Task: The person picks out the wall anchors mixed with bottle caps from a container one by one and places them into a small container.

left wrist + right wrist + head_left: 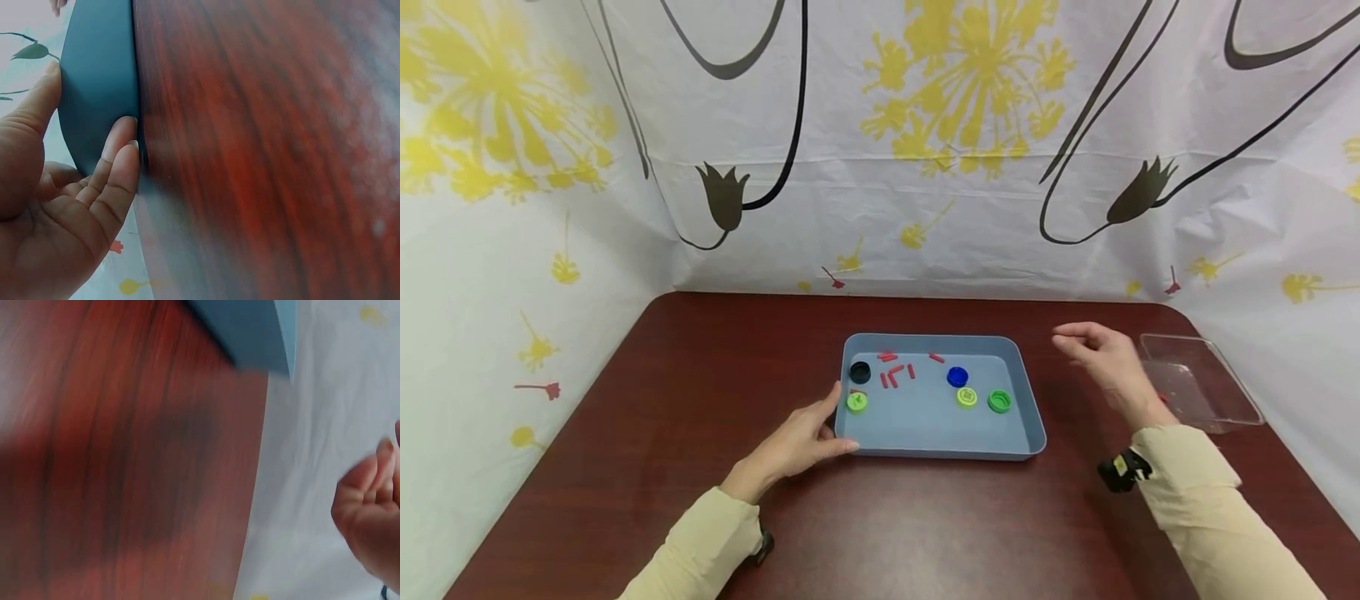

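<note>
The left hand [793, 442] holds the blue-gray tray [917, 429] by its near left corner. In the left wrist view, the thumb is up at the rim and the other fingers press low on the outside wall. The right hand [1105, 362] is up in the air, to the right of the tray and not touching it. Its thumb and fingers are bent and narrow, with the tips close together. I cannot tell if a small thing is between them.

The tray sits flat on the desk [737, 358]. On its left side is a black cap [860, 372], with a lime cap [857, 402] near it, closer to the person. Small red sticks [912, 371] lie about, most of them left of the middle. On the right side are a blue cap [957, 377], a yellow cap [967, 397] just beside it, and a green cap [999, 402] near the right wall.

A clear box [1217, 392] is on the right side of the desk, partly behind the right hand and arm. A bit of red shows in it. Past the desk hangs a white cloth [850, 200] with yellow flowers and dark stems.
</note>
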Action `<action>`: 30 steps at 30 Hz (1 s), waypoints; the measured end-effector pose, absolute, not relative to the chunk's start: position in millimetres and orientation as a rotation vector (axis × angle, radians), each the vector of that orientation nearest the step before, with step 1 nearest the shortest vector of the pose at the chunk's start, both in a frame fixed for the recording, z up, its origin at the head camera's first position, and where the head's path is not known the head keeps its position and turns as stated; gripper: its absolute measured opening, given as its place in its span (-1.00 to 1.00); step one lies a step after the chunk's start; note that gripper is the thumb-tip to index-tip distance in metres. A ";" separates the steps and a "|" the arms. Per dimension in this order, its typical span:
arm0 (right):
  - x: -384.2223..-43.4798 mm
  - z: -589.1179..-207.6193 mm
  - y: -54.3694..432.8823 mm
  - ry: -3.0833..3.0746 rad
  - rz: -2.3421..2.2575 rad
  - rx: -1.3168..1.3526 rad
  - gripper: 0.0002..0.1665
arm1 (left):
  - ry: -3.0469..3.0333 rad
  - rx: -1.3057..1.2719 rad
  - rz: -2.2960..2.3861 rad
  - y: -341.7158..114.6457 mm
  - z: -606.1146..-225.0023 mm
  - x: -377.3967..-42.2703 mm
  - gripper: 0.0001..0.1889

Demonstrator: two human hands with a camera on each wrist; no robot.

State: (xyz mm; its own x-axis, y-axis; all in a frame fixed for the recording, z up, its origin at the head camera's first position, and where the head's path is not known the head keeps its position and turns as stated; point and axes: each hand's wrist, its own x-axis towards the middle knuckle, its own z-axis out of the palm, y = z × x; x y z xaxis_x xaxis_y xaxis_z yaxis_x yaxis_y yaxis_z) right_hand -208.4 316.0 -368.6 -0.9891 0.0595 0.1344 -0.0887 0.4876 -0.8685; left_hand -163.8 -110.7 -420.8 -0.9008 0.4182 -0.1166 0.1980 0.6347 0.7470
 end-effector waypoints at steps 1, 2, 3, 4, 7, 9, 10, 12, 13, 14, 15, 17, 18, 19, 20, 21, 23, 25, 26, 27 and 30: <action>-212.0 -368.4 309.3 -2.618 1.564 0.052 -0.47 | 2.577 0.504 1.131 -110.7 -421.1 -163.8 0.02; -215.9 -368.4 302.9 -2.651 1.604 0.079 -0.46 | 2.574 0.507 1.133 -110.8 -421.2 -163.8 0.02; -220.1 -368.2 296.8 -2.690 1.623 0.107 -0.46 | 2.572 0.513 1.133 -110.8 -421.3 -163.9 0.01; -224.0 -367.7 290.9 -2.730 1.633 0.130 -0.46 | 2.570 0.513 1.134 -110.9 -421.5 -164.0 0.02; -236.1 -367.8 276.5 -2.840 1.599 0.203 -0.52 | 2.564 0.504 1.139 -111.0 -422.4 -164.6 0.02; -243.5 -369.3 269.3 -2.899 1.562 0.270 -0.56 | 2.566 0.502 1.136 -111.4 -422.8 -164.9 0.02; -246.7 -370.2 265.8 -2.921 1.550 0.306 -0.58 | 2.565 0.499 1.138 -111.5 -422.9 -165.0 0.02; -253.4 -373.7 259.6 -2.949 1.530 0.396 -0.61 | 2.567 0.504 1.140 -111.8 -423.0 -164.8 0.02; -256.3 -375.5 256.7 -2.957 1.526 0.452 -0.62 | 2.566 0.508 1.143 -112.0 -422.8 -164.6 0.02; -259.0 -377.2 253.7 -2.964 1.518 0.500 -0.63 | 2.566 0.511 1.144 -112.1 -422.9 -164.4 0.02; -261.6 -378.9 250.8 -2.970 1.500 0.542 -0.65 | 2.563 0.514 1.146 -112.2 -423.1 -164.0 0.02; -267.1 -382.8 245.8 -2.979 1.439 0.624 -0.69 | 2.559 0.523 1.148 -112.3 -423.4 -163.7 0.02; -269.2 -384.5 243.5 -2.980 1.405 0.663 -0.70 | 2.557 0.526 1.148 -112.3 -423.6 -163.4 0.02; -271.2 -386.4 241.6 -2.982 1.364 0.698 -0.72 | 2.555 0.528 1.148 -112.3 -423.9 -163.2 0.02; -273.4 -388.7 239.7 -2.987 1.325 0.713 -0.74 | 2.553 0.530 1.146 -112.3 -424.1 -162.9 0.02; -274.9 -390.5 238.2 -2.989 1.284 0.737 -0.75 | 2.550 0.531 1.148 -112.3 -424.2 -162.7 0.02; -277.4 -394.1 235.6 -2.992 1.228 0.780 -0.75 | 2.551 0.530 1.148 -112.3 -424.1 -162.5 0.02; -279.3 -397.1 233.2 -2.994 1.193 0.799 -0.75 | 2.554 0.531 1.147 -112.3 -424.0 -162.5 0.02; -280.4 -398.5 232.0 -2.993 1.185 0.809 -0.75 | 2.555 0.534 1.147 -112.3 -423.8 -162.6 0.02; -281.1 -399.3 231.2 -2.990 1.182 0.821 -0.74 | 2.558 0.534 1.146 -112.3 -423.8 -162.7 0.02; -284.1 -402.1 228.3 -2.983 1.153 0.849 -0.73 | 2.565 0.537 1.143 -112.8 -423.6 -162.8 0.02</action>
